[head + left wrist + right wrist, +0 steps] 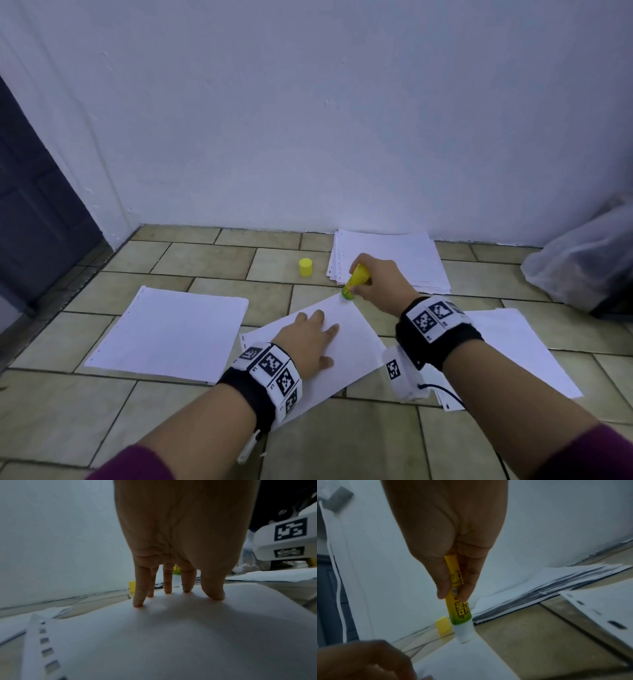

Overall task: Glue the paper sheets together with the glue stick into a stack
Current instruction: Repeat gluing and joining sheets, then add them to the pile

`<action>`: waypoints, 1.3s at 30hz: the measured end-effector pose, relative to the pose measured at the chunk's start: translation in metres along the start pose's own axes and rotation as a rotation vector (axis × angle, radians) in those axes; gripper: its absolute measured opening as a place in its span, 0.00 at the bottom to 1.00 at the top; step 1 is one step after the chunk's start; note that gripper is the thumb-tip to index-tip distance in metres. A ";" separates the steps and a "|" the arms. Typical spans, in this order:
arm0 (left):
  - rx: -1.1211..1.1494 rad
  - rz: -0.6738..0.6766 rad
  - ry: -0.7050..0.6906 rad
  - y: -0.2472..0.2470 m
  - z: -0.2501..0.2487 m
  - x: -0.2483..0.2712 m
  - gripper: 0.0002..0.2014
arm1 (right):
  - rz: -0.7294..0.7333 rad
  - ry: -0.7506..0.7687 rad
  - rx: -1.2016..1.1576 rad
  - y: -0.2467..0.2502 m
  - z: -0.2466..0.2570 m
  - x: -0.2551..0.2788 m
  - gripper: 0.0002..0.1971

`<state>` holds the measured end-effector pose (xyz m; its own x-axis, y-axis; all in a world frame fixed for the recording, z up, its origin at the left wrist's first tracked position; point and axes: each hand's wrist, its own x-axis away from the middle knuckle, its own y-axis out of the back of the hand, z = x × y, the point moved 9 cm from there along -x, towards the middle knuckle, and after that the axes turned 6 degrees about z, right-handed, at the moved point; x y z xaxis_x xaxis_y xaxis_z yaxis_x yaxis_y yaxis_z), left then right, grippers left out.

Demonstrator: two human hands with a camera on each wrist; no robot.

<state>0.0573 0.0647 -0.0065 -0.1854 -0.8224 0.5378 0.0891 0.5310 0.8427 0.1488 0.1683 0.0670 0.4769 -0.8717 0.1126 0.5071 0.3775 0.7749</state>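
The glue stick point(354, 282) carried a yellow-and-green label with bold Korean lettering, too blurred to read. The right hand point(380, 285) held it, thumb and fingers point(468, 586) clamped on the barrel, its white tip pressed to the far corner of the sheet point(356, 346). The left hand point(310, 342) lay flat on that sheet, fingers point(139, 595) straight and spread, tips pressing the paper. One yellow cap point(305, 267) stood on the tiled floor point(205, 260) near the wall. Four lots of paper lay on the floor: the held sheet, a left pile point(168, 334), a thick stack point(404, 260) against the wall, and a right pile point(513, 346). Black-and-white square markers ringed both wristbands.
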 end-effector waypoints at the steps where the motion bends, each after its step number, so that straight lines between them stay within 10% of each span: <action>1: -0.003 0.000 -0.001 0.000 0.000 0.000 0.32 | 0.015 0.016 0.043 -0.005 0.004 -0.001 0.14; 17: -0.065 0.017 -0.038 0.010 0.005 0.001 0.33 | 0.340 0.049 0.327 -0.003 -0.007 0.064 0.13; 26: 0.032 -0.105 0.029 0.012 0.015 0.012 0.28 | -0.083 -0.013 -0.213 0.045 -0.018 0.047 0.13; 39: 0.019 0.055 0.068 0.011 0.024 0.022 0.32 | -0.032 0.035 -0.146 -0.016 0.024 -0.006 0.09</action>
<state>0.0301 0.0572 0.0137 -0.1143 -0.8036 0.5840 0.0782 0.5788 0.8117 0.1206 0.1601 0.0691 0.4827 -0.8733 0.0657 0.6203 0.3939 0.6783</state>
